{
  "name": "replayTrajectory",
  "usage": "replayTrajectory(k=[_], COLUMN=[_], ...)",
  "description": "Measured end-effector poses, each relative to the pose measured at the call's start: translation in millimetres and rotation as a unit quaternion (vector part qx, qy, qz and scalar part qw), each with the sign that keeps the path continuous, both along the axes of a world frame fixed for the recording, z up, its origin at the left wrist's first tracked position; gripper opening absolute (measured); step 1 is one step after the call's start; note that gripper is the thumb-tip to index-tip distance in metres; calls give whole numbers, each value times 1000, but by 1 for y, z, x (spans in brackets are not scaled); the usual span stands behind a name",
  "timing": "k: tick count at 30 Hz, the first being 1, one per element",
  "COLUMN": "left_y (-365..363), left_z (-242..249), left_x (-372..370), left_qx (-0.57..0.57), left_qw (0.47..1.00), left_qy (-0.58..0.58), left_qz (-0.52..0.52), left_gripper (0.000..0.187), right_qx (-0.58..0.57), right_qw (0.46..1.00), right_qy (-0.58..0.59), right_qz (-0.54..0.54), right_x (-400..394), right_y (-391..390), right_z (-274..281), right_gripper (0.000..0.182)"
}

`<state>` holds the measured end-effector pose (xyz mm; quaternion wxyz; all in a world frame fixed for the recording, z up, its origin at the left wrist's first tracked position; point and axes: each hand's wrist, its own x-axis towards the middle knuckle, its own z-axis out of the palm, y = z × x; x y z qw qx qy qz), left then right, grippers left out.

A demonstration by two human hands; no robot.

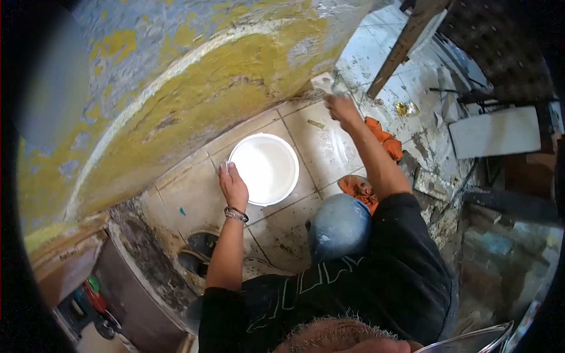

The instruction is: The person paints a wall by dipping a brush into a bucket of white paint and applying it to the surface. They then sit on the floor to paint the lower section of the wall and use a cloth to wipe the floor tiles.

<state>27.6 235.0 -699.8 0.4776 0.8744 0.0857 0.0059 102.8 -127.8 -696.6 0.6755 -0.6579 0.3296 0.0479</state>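
Observation:
A round white bucket stands on the tiled floor in front of me, its inside bright and pale. My left hand grips its near-left side, with the thumb at the rim and the fingers round the outer wall. Farther off to the right, my right hand is closed, its fingers curled around something blurred and pale that I cannot make out. Just beyond that hand, a whitish object lies against the foot of the wall.
A peeling yellow wall rises along the left. Orange cloth lies beside my right forearm. Dark sandals rest near my left arm. A wooden post stands at the upper right, with rubble along the right side.

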Motion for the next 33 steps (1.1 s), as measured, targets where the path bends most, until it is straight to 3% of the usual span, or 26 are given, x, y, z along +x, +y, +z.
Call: replayTrajectory(k=[4,7,10,12,15,18,21,24,27,30,33], left_y=[-6,0,-5,-14,-33,-51,-66,-79,-89,-89,-82], left_z=[10,-1,2,11,24,54,58,59,66,54,59], left_x=[-1,2,3,0,-2,-9,-13,-15,-19,-15,-13], left_qx=[-55,-97,-130,-123,-43,-38,-5,-10,24,28,21], left_qw=[998,995,991,992,997,999,999,1000,998,997,998], left_qy=[1,24,5,-12,-53,-12,-32,-21,-16,-55,-48], left_qz=[24,8,11,14,30,16,8,-17,-51,-46,-28], left_gripper=[42,40,40,40,40,40,40,40,39,40,43], right_qx=[9,-225,-275,-349,-473,-549,-591,-607,-628,-581,-529], right_qw=[996,945,889,823,675,553,494,476,484,545,624], right_qy=[-76,-93,-22,-63,-123,-189,-223,-193,-254,-266,-157], right_qz=[39,219,366,444,552,598,597,606,553,543,553], right_x=[-83,-117,-120,-116,-99,-88,-86,-87,-97,-98,-101], right_y=[-19,-30,-12,5,44,71,89,100,97,79,64], right_z=[24,52,127,150,170,132,89,58,36,46,107], right_gripper=[22,26,25,26,23,17,12,12,11,11,15])
